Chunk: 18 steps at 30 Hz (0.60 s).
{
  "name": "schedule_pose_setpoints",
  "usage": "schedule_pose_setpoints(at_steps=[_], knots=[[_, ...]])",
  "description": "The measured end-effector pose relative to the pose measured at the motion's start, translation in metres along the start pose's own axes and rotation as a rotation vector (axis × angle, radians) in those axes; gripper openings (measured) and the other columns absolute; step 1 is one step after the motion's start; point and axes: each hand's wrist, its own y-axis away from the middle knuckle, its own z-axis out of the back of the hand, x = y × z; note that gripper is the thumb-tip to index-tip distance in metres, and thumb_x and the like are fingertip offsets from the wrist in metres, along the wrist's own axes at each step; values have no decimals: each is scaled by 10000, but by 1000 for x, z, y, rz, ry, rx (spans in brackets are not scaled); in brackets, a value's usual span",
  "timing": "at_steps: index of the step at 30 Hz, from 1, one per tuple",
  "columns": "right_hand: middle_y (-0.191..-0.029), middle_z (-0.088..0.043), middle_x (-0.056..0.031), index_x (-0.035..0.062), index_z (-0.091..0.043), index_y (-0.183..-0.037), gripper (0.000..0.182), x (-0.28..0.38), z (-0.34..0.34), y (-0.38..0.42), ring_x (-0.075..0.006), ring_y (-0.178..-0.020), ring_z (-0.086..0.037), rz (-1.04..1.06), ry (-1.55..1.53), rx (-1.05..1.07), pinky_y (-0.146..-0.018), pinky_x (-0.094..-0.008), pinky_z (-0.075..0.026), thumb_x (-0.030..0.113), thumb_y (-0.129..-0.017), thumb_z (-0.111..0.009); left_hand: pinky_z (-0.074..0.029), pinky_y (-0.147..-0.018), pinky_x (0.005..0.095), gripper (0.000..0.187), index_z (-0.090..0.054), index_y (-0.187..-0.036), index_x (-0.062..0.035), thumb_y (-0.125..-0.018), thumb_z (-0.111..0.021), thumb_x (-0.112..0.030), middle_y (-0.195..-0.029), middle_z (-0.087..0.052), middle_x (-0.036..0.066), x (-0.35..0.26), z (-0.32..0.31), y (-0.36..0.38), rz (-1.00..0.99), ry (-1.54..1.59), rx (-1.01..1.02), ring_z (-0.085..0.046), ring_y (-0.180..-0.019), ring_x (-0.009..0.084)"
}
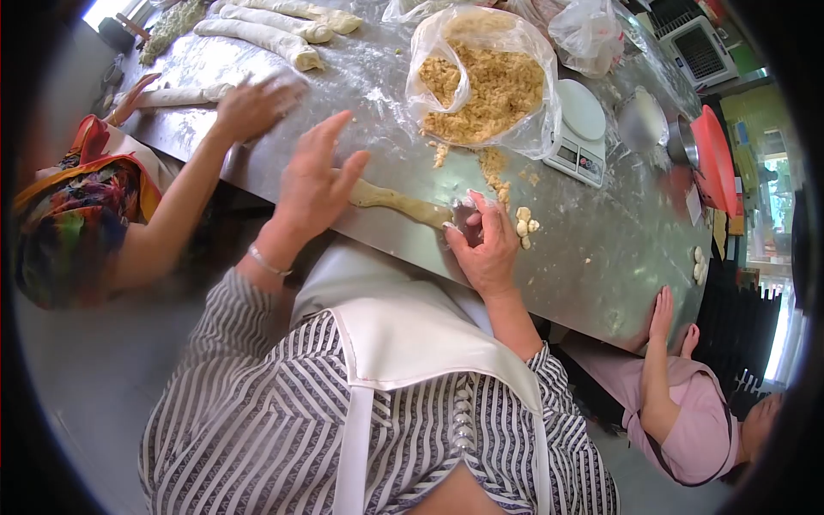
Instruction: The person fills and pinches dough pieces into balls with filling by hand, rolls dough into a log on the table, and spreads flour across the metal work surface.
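A narrow strip of greenish-tan dough [399, 201] lies on the steel table near its front edge. My left hand [313, 180] is over the strip's left end, fingers stretched and thumb apart; whether the palm touches the dough is hidden. At the other end, my right hand [489, 245] has its fingers curled, with white flour or dough on the tips. Its thumb side meets the strip's end. What sits inside the curl is dark and hard to make out. Several small pale dough pieces [524, 227] lie just right of this hand.
A plastic bag of crumbly tan filling [493, 90] stands behind, next to a white kitchen scale [578, 142]. Dough logs [262, 41] lie at the back left. A co-worker's hands [253, 107] roll a log at left; another person's hand [660, 316] rests at the right edge.
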Motion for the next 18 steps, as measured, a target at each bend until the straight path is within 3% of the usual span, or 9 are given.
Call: schedule_pose_setpoints(at_steps=[2,3,6,12,15,18], knots=[[-960,-617,-86,49,-635,-1301,640,5,4,-2,-213,-793,-626,-30,-19,63,-717,-354,-560,140,-717,-883,-525,-996,359,607,-510,-1483,-30,-945,-743,-187,-1388,-621,182,10,21,13,172,55,44,-617,-1210,282],[-958,-618,-84,43,-633,-1305,645,9,8,-3,-206,-780,-627,-59,-30,107,-703,-346,-559,131,-717,-883,-561,-844,300,649,-534,-1458,-14,-878,-803,-129,-1337,-652,152,12,26,18,246,100,59,-631,-1066,202],[-951,-619,-86,25,-624,-1317,641,22,14,-8,-196,-745,-629,-165,-87,206,-685,-338,-559,103,-731,-873,-558,-801,277,646,-570,-1423,-13,-838,-833,-98,-1249,-661,134,15,31,33,299,203,194,-634,-1003,185],[-971,-625,-90,40,-630,-1319,602,28,0,-18,-204,-729,-639,-132,-104,249,-692,-339,-562,70,-759,-849,-558,-770,279,558,-654,-1309,-45,-791,-859,-84,-1040,-613,89,4,9,34,174,139,218,-619,-888,159],[-986,-625,-87,62,-650,-1297,575,30,-1,-20,-212,-770,-648,-135,-58,254,-713,-349,-561,92,-758,-851,-561,-785,308,502,-690,-1236,-68,-773,-877,-121,-1032,-611,88,5,9,33,168,86,233,-632,-878,196],[-985,-624,-78,83,-673,-1263,544,32,-3,-20,-221,-840,-650,17,104,169,-742,-369,-558,135,-754,-858,-551,-807,350,437,-719,-1159,-87,-767,-887,-184,-1014,-605,88,-5,7,29,-145,-58,1,-634,-866,251]])
